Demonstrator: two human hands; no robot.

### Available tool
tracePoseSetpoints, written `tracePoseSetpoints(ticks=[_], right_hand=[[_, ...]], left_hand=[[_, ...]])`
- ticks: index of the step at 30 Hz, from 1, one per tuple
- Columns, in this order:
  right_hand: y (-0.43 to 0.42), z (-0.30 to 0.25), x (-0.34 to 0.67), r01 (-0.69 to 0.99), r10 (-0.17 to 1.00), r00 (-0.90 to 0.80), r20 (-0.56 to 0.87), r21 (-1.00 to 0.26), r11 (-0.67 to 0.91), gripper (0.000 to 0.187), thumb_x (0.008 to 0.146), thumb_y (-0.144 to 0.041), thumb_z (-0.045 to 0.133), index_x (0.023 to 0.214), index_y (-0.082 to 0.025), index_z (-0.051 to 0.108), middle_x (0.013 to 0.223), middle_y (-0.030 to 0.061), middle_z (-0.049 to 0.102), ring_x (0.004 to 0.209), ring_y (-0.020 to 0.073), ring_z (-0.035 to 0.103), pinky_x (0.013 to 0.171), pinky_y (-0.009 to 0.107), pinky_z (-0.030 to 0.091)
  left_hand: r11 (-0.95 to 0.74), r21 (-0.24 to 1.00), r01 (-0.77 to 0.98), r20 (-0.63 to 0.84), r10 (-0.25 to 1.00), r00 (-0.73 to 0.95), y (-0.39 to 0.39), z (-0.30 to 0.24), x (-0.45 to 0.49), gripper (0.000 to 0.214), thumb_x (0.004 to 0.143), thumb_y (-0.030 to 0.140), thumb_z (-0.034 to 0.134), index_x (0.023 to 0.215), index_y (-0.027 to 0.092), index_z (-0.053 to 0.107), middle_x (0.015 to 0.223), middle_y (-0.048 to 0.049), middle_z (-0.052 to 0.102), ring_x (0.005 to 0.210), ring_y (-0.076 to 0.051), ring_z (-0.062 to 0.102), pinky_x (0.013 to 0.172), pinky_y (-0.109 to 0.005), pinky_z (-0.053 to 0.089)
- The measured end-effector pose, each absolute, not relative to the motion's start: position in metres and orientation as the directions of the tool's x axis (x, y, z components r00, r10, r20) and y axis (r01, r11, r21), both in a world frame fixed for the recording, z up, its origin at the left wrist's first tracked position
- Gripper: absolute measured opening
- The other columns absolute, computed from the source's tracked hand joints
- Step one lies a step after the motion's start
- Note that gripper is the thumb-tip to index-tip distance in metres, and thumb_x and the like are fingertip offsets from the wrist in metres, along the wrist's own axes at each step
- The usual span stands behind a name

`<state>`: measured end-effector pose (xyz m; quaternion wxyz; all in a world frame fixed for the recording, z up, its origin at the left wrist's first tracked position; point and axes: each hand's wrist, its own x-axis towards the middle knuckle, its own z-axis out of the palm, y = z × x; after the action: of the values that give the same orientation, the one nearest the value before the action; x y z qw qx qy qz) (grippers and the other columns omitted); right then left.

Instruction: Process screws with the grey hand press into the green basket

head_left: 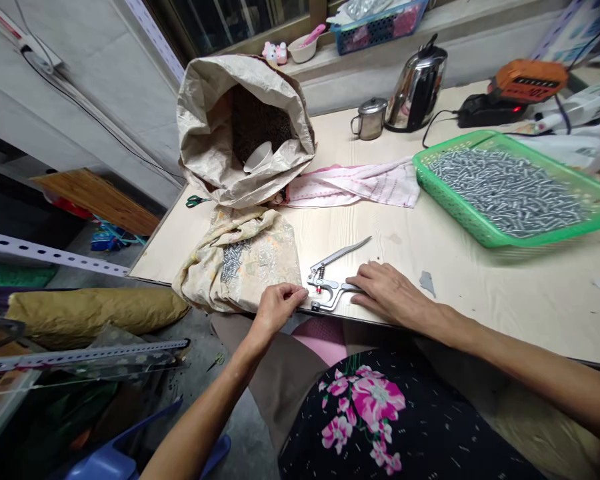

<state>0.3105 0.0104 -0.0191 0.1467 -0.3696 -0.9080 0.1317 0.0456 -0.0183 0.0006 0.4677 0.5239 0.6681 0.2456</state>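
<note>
Silver hand-press pliers with a spring and a C-shaped jaw lie at the table's front edge, the upper handle raised. My right hand is closed over the lower handle. Just left of the jaw, my left hand pinches with thumb and forefinger; anything between the tips is too small to make out. A small red part shows in the jaw. Left of the pliers, a crumpled patterned cloth holds a small pile of metal pins or screws.
A large open sack of small dark pieces, with a white cup inside, stands behind the cloth. A green basket of silver screw-like pieces sits at right. Behind are a pink-white towel, a metal mug and a kettle.
</note>
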Motion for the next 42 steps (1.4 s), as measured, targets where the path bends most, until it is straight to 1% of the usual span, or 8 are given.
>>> tracePoseSetpoints(ticks=[7,15,20,23,29,38,40,42], right_hand=[[0.007,-0.035,0.309,0.596,0.689,-0.646,0.328,-0.348,0.724,0.024,0.101,-0.019,0.04,0.088,-0.015,0.06,0.086,0.0073,0.056,0.08,0.0198,0.047,0.073,0.033,0.035],[0.006,-0.038,0.309,0.63,0.659,-0.613,0.436,-0.234,0.741,0.026,0.101,-0.019,0.042,0.084,-0.016,0.06,0.081,0.0059,0.057,0.077,0.0196,0.045,0.07,0.033,0.032],[0.005,-0.037,0.307,0.642,0.649,-0.593,0.476,-0.207,0.739,0.03,0.102,-0.019,0.041,0.081,-0.017,0.062,0.078,0.0054,0.056,0.074,0.0192,0.043,0.068,0.034,0.029],[0.005,-0.036,0.307,0.643,0.643,-0.587,0.493,-0.199,0.74,0.03,0.102,-0.019,0.041,0.081,-0.017,0.062,0.076,0.0052,0.056,0.073,0.019,0.043,0.067,0.034,0.027],[0.01,-0.034,0.31,0.644,0.645,-0.639,0.419,-0.167,0.747,0.029,0.102,-0.019,0.039,0.085,-0.018,0.062,0.08,0.0048,0.059,0.077,0.019,0.045,0.071,0.034,0.027],[0.021,-0.035,0.315,0.61,0.661,-0.689,0.297,-0.256,0.75,0.024,0.101,-0.027,0.045,0.093,-0.018,0.065,0.088,0.0056,0.062,0.084,0.0204,0.049,0.075,0.035,0.029],[0.024,-0.034,0.318,0.61,0.671,-0.693,0.263,-0.283,0.741,0.023,0.1,-0.034,0.048,0.098,-0.021,0.067,0.094,0.0067,0.063,0.089,0.022,0.05,0.077,0.035,0.032],[0.03,-0.033,0.321,0.61,0.677,-0.696,0.237,-0.301,0.733,0.028,0.097,-0.044,0.054,0.109,-0.023,0.067,0.112,0.0095,0.061,0.1,0.0259,0.051,0.082,0.038,0.036]], left_hand=[[0.363,0.741,0.565,-0.448,0.894,0.013,-0.012,-0.004,0.056,0.04,0.071,0.052,0.065,0.076,0.013,0.072,0.054,0.0006,0.058,0.044,-0.011,0.05,0.045,-0.022,0.033],[0.43,0.685,0.587,-0.546,0.837,0.024,-0.007,0.004,0.063,0.04,0.069,0.053,0.066,0.071,0.013,0.068,0.047,0.0026,0.053,0.04,-0.008,0.041,0.041,-0.021,0.025],[0.481,0.661,0.576,-0.602,0.798,0.025,-0.001,0.007,0.064,0.035,0.064,0.048,0.072,0.07,0.014,0.067,0.049,0.0023,0.055,0.042,-0.009,0.047,0.04,-0.02,0.031],[0.491,0.66,0.568,-0.623,0.781,0.05,0.002,0.007,0.064,0.033,0.064,0.046,0.074,0.065,0.014,0.066,0.046,0.0033,0.053,0.039,-0.007,0.042,0.039,-0.019,0.03],[0.539,0.658,0.526,-0.654,0.755,0.044,0.005,0.004,0.063,0.029,0.065,0.039,0.077,0.062,0.014,0.063,0.043,0.005,0.049,0.037,-0.007,0.04,0.038,-0.019,0.032],[0.523,0.63,0.574,-0.674,0.735,0.07,0.011,0.004,0.063,0.027,0.07,0.035,0.075,0.06,0.015,0.061,0.041,0.0055,0.047,0.035,-0.007,0.038,0.037,-0.02,0.032],[0.525,0.618,0.585,-0.684,0.726,0.071,0.012,0.005,0.064,0.027,0.071,0.035,0.074,0.06,0.015,0.061,0.041,0.0058,0.047,0.035,-0.007,0.039,0.038,-0.02,0.035],[0.532,0.603,0.595,-0.699,0.712,0.072,0.013,0.007,0.065,0.026,0.071,0.034,0.074,0.061,0.015,0.06,0.041,0.0059,0.047,0.035,-0.007,0.04,0.039,-0.02,0.038]])
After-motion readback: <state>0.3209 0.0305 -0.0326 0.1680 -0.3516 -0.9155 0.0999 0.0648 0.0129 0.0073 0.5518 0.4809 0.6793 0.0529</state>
